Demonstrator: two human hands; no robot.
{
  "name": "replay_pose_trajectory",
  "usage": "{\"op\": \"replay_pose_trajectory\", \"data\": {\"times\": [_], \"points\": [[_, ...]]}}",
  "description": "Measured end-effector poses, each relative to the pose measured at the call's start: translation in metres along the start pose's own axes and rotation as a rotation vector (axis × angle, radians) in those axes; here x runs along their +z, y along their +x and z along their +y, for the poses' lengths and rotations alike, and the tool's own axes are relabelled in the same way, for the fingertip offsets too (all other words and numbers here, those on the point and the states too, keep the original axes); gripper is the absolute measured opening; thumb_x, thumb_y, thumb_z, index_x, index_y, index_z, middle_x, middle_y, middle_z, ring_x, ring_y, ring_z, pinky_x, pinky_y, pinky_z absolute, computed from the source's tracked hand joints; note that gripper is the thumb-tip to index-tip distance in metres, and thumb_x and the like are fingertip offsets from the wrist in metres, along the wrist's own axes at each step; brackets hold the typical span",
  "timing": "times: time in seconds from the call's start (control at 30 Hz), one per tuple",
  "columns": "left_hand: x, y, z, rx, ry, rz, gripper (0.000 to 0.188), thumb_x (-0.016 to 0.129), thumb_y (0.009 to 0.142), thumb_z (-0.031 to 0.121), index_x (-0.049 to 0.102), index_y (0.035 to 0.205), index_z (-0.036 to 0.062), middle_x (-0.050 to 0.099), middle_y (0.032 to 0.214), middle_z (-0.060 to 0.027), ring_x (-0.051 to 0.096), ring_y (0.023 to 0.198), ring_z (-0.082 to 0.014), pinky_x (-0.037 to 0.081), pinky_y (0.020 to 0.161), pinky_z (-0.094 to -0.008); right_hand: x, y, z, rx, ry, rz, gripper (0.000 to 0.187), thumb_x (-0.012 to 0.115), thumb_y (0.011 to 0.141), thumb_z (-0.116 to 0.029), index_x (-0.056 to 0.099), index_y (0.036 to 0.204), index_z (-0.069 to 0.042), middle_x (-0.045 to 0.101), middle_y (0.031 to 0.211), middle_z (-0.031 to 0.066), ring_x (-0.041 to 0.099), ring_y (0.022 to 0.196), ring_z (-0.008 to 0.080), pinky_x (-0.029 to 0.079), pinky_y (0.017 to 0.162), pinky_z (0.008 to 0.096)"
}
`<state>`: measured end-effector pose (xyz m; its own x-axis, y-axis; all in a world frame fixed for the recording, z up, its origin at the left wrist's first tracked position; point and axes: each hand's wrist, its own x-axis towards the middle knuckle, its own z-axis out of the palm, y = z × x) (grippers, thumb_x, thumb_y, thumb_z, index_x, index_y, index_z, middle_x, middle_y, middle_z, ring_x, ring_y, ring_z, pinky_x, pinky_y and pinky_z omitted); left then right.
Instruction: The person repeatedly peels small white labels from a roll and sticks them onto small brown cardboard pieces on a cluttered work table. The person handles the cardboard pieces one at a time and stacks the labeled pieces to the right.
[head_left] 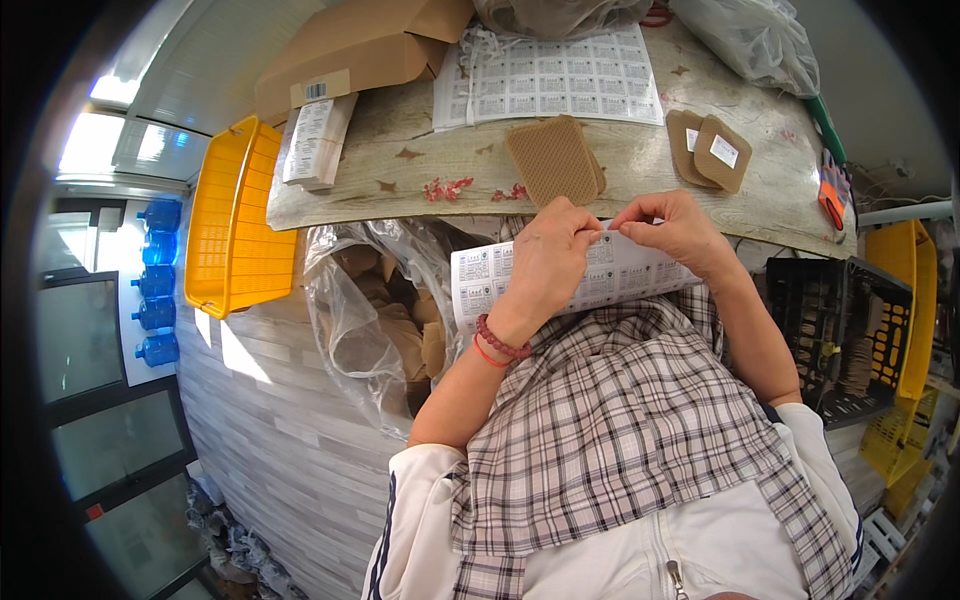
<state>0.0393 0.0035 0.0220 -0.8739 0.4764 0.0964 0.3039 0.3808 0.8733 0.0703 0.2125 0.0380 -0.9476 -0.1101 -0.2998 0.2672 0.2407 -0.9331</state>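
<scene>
A white sheet of printed labels (pixel 478 290) lies across my lap, against the checked apron. My left hand (pixel 553 258) is closed on its upper edge, thumb and fingertips pressed together. Close beside it, my right hand (pixel 678 232) pinches at the same edge; whether a single label is lifted there is too small to tell. Just beyond my fingers, brown textured pads (pixel 551 162) with rounded corners lie stacked on the table. To their right, two more brown pads (pixel 722 154) overlap, each bearing a small white label.
On the wood-patterned table (pixel 390 200) are more label sheets (pixel 560 85), an open cardboard box (pixel 350 50), a stack of white printed cards (pixel 318 145) and plastic bags (pixel 750 40). Yellow basket (pixel 240 215) stands left, a bag of brown pieces (pixel 375 310) below, black crate (pixel 835 330) right.
</scene>
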Motion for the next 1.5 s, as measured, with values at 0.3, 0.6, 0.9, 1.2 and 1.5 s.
{"op": "replay_pose_trajectory", "data": {"times": [0.3, 0.6, 0.9, 1.2, 1.5], "points": [[-0.001, 0.001, 0.003, -0.01, -0.038, -0.01, 0.007, 0.066, 0.089, 0.005, 0.07, 0.092, 0.0001, 0.062, 0.088, -0.0111, 0.062, 0.082, -0.0263, 0.048, 0.074, -0.0357, -0.002, 0.005, 0.009, -0.029, 0.087, -0.053, 0.017, 0.08, 0.083, -0.015, 0.075, 0.092, -0.002, 0.07, 0.081, -0.0008, 0.057, 0.077, 0.0058, 0.047, 0.069, 0.0236], [0.0, 0.002, -0.003, -0.105, -0.008, -0.025, 0.011, 0.063, 0.091, 0.011, 0.069, 0.092, 0.0009, 0.063, 0.092, -0.0135, 0.063, 0.09, -0.0334, 0.049, 0.08, -0.0421, 0.03, -0.005, 0.031, -0.819, -0.736, 0.563, 0.018, 0.082, 0.076, -0.013, 0.077, 0.093, -0.016, 0.07, 0.101, 0.0005, 0.064, 0.09, 0.0222, 0.045, 0.104, 0.0451], [0.003, 0.003, -0.008, -0.102, 0.007, -0.007, 0.012, 0.067, 0.089, 0.01, 0.071, 0.094, -0.0002, 0.065, 0.088, -0.0125, 0.063, 0.081, -0.028, 0.049, 0.074, -0.0362, 0.045, -0.008, 0.032, -0.91, -0.858, 0.701, 0.014, 0.08, 0.074, -0.009, 0.075, 0.086, -0.014, 0.07, 0.099, -0.0015, 0.064, 0.089, 0.0183, 0.045, 0.106, 0.0459], [-0.025, -0.004, -0.008, -0.145, 0.086, -0.012, 0.015, 0.066, 0.089, 0.01, 0.073, 0.097, -0.0002, 0.07, 0.088, -0.0129, 0.065, 0.077, -0.0223, 0.05, 0.071, -0.0328, 0.043, 0.002, 0.051, -0.854, -0.705, 0.675, 0.014, 0.076, 0.082, -0.005, 0.068, 0.093, -0.007, 0.068, 0.102, 0.0084, 0.064, 0.094, 0.0265, 0.047, 0.105, 0.0508], [-0.039, 0.012, -0.018, -0.355, 0.035, -0.157, 0.016, 0.067, 0.09, 0.014, 0.072, 0.094, -0.001, 0.068, 0.074, -0.0111, 0.06, 0.065, -0.0185, 0.047, 0.063, -0.0337, 0.028, -0.016, 0.043, -1.057, -0.651, 0.437, 0.005, 0.07, 0.089, -0.006, 0.065, 0.092, -0.006, 0.066, 0.098, 0.0071, 0.062, 0.095, 0.0271, 0.049, 0.101, 0.0467]]}}
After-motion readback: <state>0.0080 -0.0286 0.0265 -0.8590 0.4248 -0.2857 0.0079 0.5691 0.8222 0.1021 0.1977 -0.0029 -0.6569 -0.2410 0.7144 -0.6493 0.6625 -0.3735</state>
